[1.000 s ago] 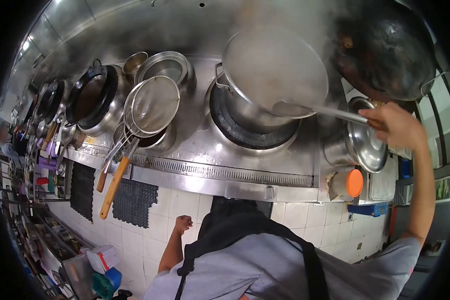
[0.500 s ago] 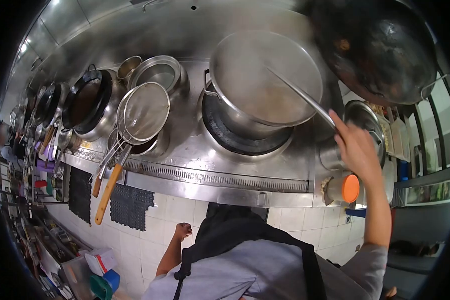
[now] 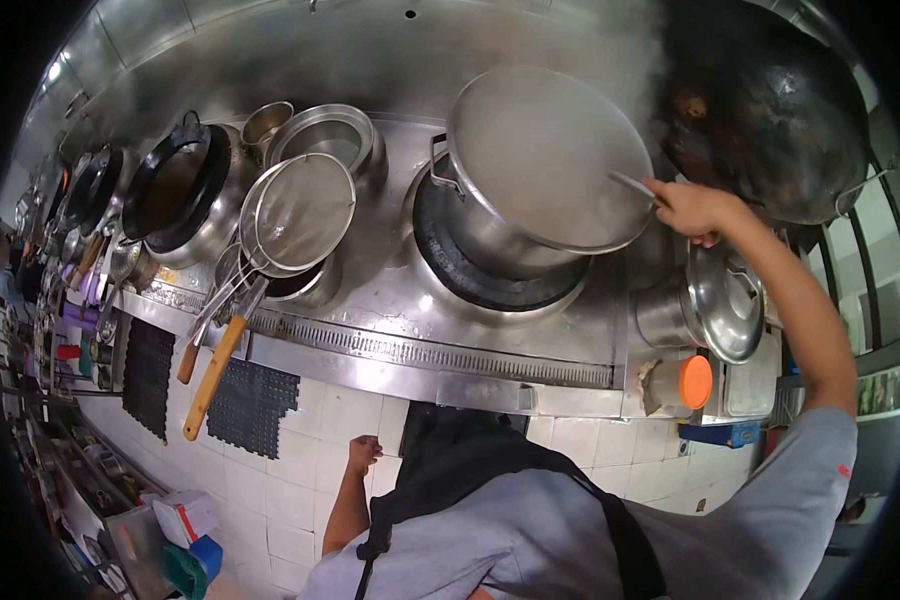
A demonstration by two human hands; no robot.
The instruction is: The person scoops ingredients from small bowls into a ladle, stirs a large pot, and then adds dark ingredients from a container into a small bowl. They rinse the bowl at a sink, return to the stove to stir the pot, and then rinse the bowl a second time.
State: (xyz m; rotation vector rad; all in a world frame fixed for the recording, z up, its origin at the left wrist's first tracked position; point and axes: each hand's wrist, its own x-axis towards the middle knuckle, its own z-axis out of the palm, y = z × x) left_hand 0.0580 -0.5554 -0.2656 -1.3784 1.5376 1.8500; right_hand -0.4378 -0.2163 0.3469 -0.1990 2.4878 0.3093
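My right hand [image 3: 697, 210] grips a long-handled metal utensil [image 3: 632, 187] at the right rim of a big steel stockpot [image 3: 525, 240]. The utensil's far end is lost in the steam inside the pot, so its kind is hidden. Thick steam also veils the pot's contents. The stockpot stands on a black burner ring [image 3: 450, 255]. Down at my left side, over the tiled floor, my left hand [image 3: 365, 452] is closed with nothing visible in it.
Wire strainers [image 3: 305, 215] with wooden handles rest over a pot on the left. Behind them is a steel pot [image 3: 332, 140]. A large blackened wok [image 3: 770, 120] leans at the back right. A lidded steel pot [image 3: 670, 312] and an orange-lidded container [image 3: 695, 382] stand at the right.
My right hand has moved up and away, and the utensil's visible handle is shorter and lies further right over the pot. More steam rises. My left hand stays low.
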